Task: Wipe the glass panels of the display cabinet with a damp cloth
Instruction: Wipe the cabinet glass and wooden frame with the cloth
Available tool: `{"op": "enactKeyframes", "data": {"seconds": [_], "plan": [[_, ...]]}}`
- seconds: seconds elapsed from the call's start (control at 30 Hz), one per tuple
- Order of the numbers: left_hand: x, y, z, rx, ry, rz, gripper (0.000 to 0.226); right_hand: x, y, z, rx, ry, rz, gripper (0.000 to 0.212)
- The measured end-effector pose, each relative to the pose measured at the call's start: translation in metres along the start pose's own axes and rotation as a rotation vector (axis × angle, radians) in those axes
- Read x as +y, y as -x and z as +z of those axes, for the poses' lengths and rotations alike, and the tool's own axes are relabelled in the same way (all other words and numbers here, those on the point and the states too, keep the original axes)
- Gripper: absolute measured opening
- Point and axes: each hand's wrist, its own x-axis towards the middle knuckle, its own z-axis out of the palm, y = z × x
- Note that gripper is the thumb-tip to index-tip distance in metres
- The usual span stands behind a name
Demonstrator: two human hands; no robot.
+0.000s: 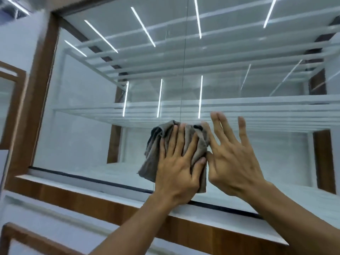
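At the far left, the wooden frame (39, 85) borders the left glass panel (88, 135), which runs to the thin vertical seam (184, 57) where the next pane begins. The grey cloth (176, 142) is bunched against the glass low down, right at that seam, with the left hand (179, 162) flat on it, fingers spread and pressing rather than pinching. Just beside it, the right hand (231, 155) has an open grip, fingers splayed against the right glass panel (266, 144), its thumb edge touching the cloth. To wipe well, I would flatten the wad for wider contact, keep even pressure, work in overlapping strokes, and lift the bare hand off the glass, since it likely leaves prints.
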Motion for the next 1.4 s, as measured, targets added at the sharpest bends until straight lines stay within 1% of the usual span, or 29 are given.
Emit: {"op": "enactKeyframes", "data": {"seconds": [0.07, 0.13, 0.27, 0.43, 0.53, 0.7, 0.9, 0.97, 1.03, 1.13, 1.23, 1.33, 1.4], "plan": [[-0.011, -0.015, -0.003, 0.034, 0.0, 0.003, 0.069, -0.001, -0.014, 0.004, 0.026, -0.003, -0.014, 0.069], [-0.017, -0.041, -0.007, 0.073, 0.02, -0.038, 0.066, 0.0, -0.033, 0.007, 0.059, 0.015, -0.024, 0.066], [-0.028, -0.093, -0.014, 0.127, 0.001, -0.074, 0.063, 0.011, -0.092, 0.006, 0.104, 0.034, -0.025, 0.067], [-0.048, -0.155, -0.028, 0.109, 0.071, -0.072, 0.062, 0.025, -0.159, -0.003, 0.104, 0.018, -0.014, 0.07], [-0.057, -0.193, -0.041, 0.098, 0.131, -0.034, 0.063, 0.035, -0.192, -0.01, 0.111, -0.015, -0.009, 0.07], [-0.07, -0.286, -0.063, 0.074, 0.198, 0.013, 0.063, 0.061, -0.264, -0.028, 0.108, -0.051, 0.064, 0.07], [-0.08, -0.381, -0.087, 0.099, 0.29, -0.012, 0.066, 0.104, -0.34, -0.054, 0.081, -0.055, 0.066, 0.068], [-0.083, -0.41, -0.095, 0.098, 0.334, -0.044, 0.067, 0.116, -0.354, -0.06, 0.06, -0.039, 0.053, 0.069], [-0.082, -0.42, -0.098, 0.097, 0.341, -0.047, 0.066, 0.122, -0.36, -0.063, 0.039, -0.031, 0.042, 0.068], [-0.076, -0.393, -0.091, 0.077, 0.226, -0.015, 0.063, 0.123, -0.357, -0.064, 0.034, -0.035, 0.029, 0.064], [-0.072, -0.376, -0.088, 0.068, 0.147, 0.0, 0.067, 0.126, -0.351, -0.064, 0.051, -0.072, 0.036, 0.062], [-0.075, -0.42, -0.095, 0.08, 0.149, -0.012, 0.068, 0.131, -0.352, -0.066, 0.054, -0.085, 0.031, 0.065], [-0.075, -0.45, -0.1, 0.114, 0.128, -0.068, 0.065, 0.14, -0.358, -0.069, 0.055, -0.08, 0.056, 0.067]]}}
